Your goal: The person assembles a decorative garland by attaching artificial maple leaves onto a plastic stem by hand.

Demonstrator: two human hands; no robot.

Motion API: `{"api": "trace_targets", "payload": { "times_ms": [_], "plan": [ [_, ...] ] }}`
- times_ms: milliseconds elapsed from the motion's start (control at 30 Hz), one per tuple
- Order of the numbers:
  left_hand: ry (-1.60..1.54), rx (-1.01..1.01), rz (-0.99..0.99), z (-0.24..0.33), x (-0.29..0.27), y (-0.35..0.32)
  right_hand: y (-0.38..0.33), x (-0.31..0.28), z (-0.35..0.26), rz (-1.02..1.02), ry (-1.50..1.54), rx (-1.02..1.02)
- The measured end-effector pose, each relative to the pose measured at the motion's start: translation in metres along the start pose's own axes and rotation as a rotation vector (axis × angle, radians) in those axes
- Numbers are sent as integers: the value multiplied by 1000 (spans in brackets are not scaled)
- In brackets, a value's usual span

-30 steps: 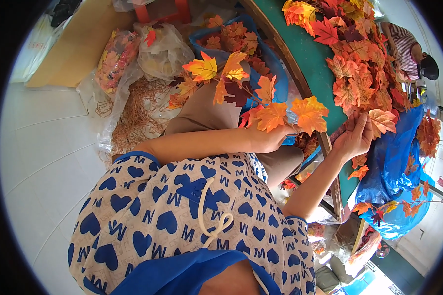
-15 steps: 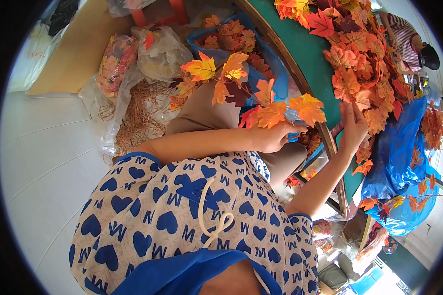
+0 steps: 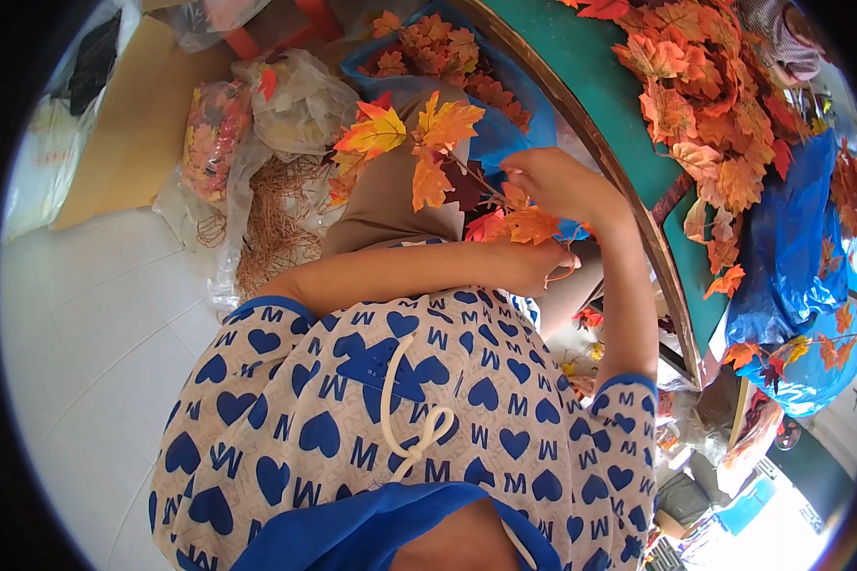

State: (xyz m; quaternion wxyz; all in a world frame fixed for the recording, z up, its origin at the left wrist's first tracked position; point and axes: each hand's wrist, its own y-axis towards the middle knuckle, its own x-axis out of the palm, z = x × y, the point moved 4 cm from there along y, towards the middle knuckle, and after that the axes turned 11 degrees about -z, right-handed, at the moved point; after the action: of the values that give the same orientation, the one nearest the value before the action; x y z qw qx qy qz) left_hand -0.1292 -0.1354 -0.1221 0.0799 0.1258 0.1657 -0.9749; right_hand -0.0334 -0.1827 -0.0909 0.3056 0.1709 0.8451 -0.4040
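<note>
Over the lap, beside the green table (image 3: 590,86) heaped with loose orange leaves (image 3: 705,124), the person is assembling a leafy branch (image 3: 419,143). The left hand (image 3: 538,262) is clamped around its gathered stems; the right hand (image 3: 557,181) pinches a small leaf (image 3: 531,224) against the bunch. I judge the next move calls for seating that leaf firmly.
</note>
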Motion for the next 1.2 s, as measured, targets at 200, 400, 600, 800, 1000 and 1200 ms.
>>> {"api": "trace_targets", "payload": {
  "times_ms": [200,400,600,800,1000,1200],
  "plan": [
    [179,272,181,-25,13,17,7,-15,-12,95,301,-176],
    [-1027,424,359,-9,-58,-24,-104,-57,2,900,751,-97],
    [-1686,555,426,-38,-92,-14,-188,-19,62,1137,668,425],
    [-1672,550,404,-35,-81,-11,-172,-22,57,1089,645,438],
    [-1641,541,424,-37,-89,-28,-127,-104,24,1220,562,211],
    [-1679,490,423,-44,-97,-49,-21,-219,34,1093,222,-38]
  ]
}}
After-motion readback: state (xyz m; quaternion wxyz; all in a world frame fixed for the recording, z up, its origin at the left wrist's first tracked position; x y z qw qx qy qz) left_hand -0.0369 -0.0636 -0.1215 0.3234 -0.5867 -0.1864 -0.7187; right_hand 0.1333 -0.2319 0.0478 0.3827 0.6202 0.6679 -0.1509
